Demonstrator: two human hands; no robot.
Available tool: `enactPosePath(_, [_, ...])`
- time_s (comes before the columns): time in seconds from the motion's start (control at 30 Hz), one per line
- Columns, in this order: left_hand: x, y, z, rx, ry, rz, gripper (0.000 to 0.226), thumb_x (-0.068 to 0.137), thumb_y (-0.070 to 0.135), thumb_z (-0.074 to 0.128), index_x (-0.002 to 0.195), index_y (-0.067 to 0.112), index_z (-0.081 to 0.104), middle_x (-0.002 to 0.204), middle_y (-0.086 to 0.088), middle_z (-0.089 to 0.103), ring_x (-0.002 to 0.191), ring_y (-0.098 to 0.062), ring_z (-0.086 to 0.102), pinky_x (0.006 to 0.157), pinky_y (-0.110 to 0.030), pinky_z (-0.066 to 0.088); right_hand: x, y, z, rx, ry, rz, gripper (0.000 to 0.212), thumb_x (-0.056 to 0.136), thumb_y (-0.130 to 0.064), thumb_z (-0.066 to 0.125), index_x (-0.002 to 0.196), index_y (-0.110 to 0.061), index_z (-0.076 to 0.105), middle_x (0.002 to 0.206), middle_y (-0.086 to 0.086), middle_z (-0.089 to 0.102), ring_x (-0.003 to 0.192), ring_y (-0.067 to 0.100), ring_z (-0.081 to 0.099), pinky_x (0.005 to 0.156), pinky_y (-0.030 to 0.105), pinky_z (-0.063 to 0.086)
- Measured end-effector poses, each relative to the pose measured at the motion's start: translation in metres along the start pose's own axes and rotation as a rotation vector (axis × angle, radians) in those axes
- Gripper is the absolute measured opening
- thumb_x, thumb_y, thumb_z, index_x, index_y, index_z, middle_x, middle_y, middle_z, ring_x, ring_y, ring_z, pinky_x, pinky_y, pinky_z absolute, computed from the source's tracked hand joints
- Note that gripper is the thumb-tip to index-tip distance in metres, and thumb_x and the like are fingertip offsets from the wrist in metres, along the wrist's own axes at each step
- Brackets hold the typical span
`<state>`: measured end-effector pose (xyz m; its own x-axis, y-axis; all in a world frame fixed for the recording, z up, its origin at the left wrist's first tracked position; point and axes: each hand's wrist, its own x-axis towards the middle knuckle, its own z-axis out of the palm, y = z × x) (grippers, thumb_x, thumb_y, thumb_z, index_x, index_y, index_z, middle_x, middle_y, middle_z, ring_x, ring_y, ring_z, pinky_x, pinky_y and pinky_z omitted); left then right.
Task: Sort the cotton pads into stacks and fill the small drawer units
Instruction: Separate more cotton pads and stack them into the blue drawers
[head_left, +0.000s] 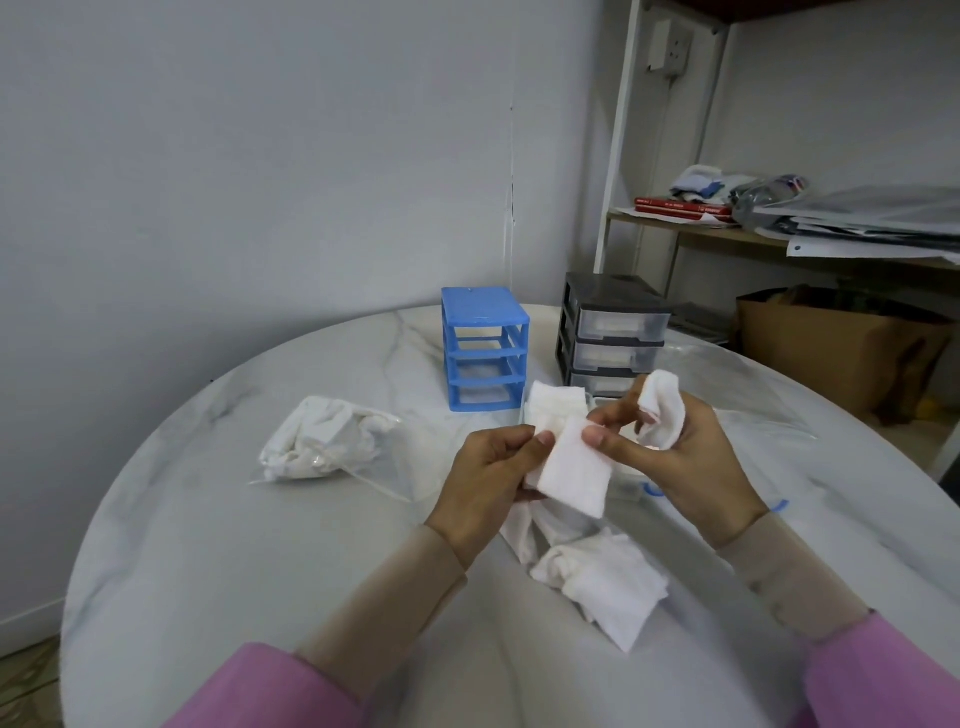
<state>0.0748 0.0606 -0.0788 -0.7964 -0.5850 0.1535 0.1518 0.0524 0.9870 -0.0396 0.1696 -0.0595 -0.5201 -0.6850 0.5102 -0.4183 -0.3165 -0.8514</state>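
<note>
Both hands hold one flat white cotton pad (574, 475) above the table's middle. My left hand (491, 480) pinches its left edge. My right hand (680, 457) pinches its top corner with thumb and forefinger and also grips a crumpled bunch of pads (662, 410) in its palm. Loose pads (597, 579) lie on the table below my hands. A stack of pads (556, 408) sits in a clear drawer just behind them. The blue drawer frame (484, 349) stands with its three slots open. The black drawer unit (613, 332) holds three clear drawers.
A clear plastic bag with crumpled pads (322, 441) lies at the left on the round marble table (234, 545). Another clear bag (727, 415) spreads at the right. A shelf rack (779, 208) and cardboard box (836, 353) stand behind the table.
</note>
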Motion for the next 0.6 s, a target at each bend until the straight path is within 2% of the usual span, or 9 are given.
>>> enactPosePath(0.13, [-0.002,0.004,0.002,-0.007,-0.021,-0.028,0.021,0.096,0.014,0.045,0.092,0.013,0.065,0.081,0.005,0.067,0.070,0.000,0.065,0.061,-0.012,0.052,0.002,0.007,-0.001,-0.046,0.011,-0.018,0.014,0.072,0.001,0.072,0.075,0.003,0.058,0.068,-0.012,0.069,0.066,-0.001,0.061,0.064,0.010,0.047])
enactPosePath(0.27, [-0.005,0.006,0.003,-0.032,-0.014,-0.042,0.027,0.097,0.012,0.044,0.080,0.020,0.064,0.069,0.013,0.068,0.065,0.003,0.064,0.058,-0.012,0.052,0.002,0.010,0.001,-0.066,0.012,-0.038,0.014,0.071,0.000,0.073,0.071,-0.005,0.061,0.071,-0.008,0.069,0.066,0.002,0.060,0.066,0.014,0.049])
enactPosePath(0.4, [-0.003,0.005,0.004,-0.064,0.016,-0.066,0.021,0.097,0.018,0.044,0.086,0.019,0.062,0.083,0.003,0.065,0.078,-0.007,0.062,0.062,-0.016,0.054,0.001,0.011,0.001,-0.082,0.007,-0.047,0.018,0.071,-0.002,0.074,0.069,-0.012,0.059,0.072,-0.008,0.069,0.066,0.003,0.059,0.066,0.015,0.048])
enactPosePath(0.5, [-0.002,0.004,0.003,-0.084,-0.001,-0.075,0.020,0.096,0.024,0.044,0.089,0.017,0.062,0.084,0.001,0.067,0.079,-0.008,0.063,0.061,-0.016,0.054,0.001,0.013,0.002,-0.085,0.017,-0.059,0.020,0.071,-0.003,0.075,0.068,-0.015,0.059,0.073,-0.006,0.069,0.067,0.006,0.059,0.066,0.016,0.049])
enactPosePath(0.6, [-0.002,0.003,0.003,-0.044,-0.052,-0.060,0.016,0.094,0.016,0.050,0.091,0.013,0.065,0.087,0.002,0.067,0.081,-0.007,0.064,0.065,-0.015,0.053,0.002,0.016,0.001,-0.126,0.027,-0.061,0.018,0.072,-0.005,0.075,0.071,-0.015,0.060,0.075,-0.006,0.069,0.069,0.007,0.060,0.067,0.018,0.049])
